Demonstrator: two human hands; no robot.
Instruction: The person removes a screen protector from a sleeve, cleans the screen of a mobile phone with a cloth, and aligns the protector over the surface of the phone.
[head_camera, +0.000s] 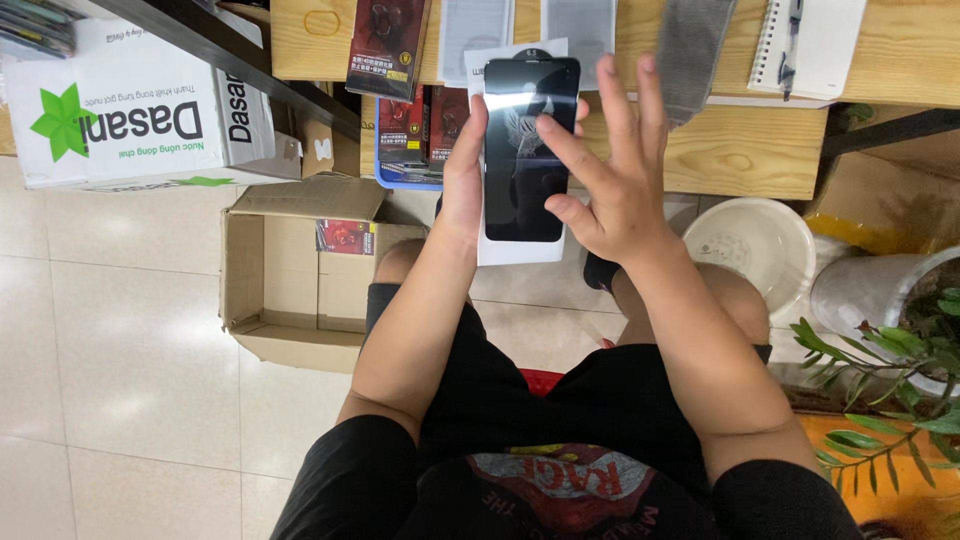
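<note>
The black glass sheet (527, 150) lies flat on a white card (520, 250), both raised above my knees in front of the wooden table (740, 150); it looks thin, stiff, light, slippery and probably brittle, so the edges are the safe place to hold. My left hand (462, 180) has its grip closed on the left edge, and my right hand (610, 180) is spread open, fingertips (548, 130) on the glass face.

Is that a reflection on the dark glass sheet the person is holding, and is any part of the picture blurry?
Head view: the dark glass sheet in the left hand mirrors pale glare near its top; the right hand looks slightly motion-blurred at its fingers; soft window-like glare patches lie on the tiled floor; the cardboard box stays sharp.
</note>
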